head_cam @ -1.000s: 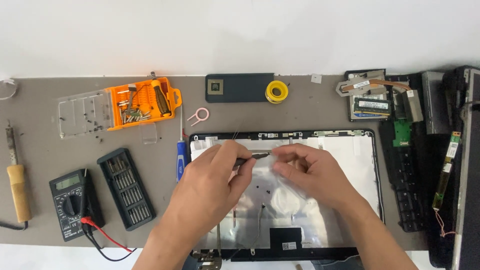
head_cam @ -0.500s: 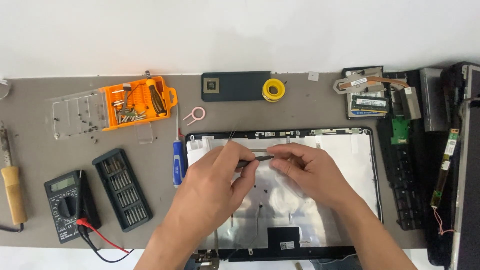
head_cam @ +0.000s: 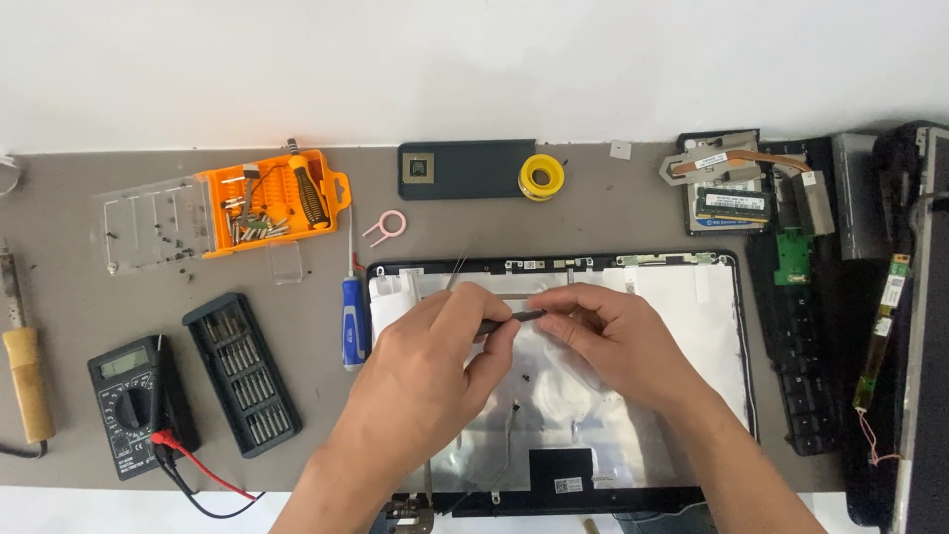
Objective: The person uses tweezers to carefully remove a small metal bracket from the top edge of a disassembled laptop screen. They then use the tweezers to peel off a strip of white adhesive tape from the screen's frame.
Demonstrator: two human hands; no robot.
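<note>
An opened laptop lid shell (head_cam: 736, 396), black-rimmed with a silvery foil lining, lies flat in front of me. Both my hands meet over its upper middle. My left hand (head_cam: 435, 366) pinches one end of a thin black strip (head_cam: 521, 316). The fingertips of my right hand (head_cam: 613, 341) close on the strip's other end. A thin metal sliver (head_cam: 459, 269) pokes out past my left fingers; what it belongs to is hidden. Small dark screws (head_cam: 528, 376) and a thin cable (head_cam: 509, 435) lie on the foil below the hands.
A blue-handled screwdriver (head_cam: 352, 326) lies left of the lid. Further left are a black bit case (head_cam: 242, 374), a multimeter (head_cam: 130, 403) with red lead, an orange tool case (head_cam: 272, 201) and a soldering iron (head_cam: 28, 381). Laptop parts and a keyboard (head_cam: 806, 366) crowd the right.
The view shifted slightly at first, then settled. My hands have stayed together over the lid, holding the black strip almost in the same place.
</note>
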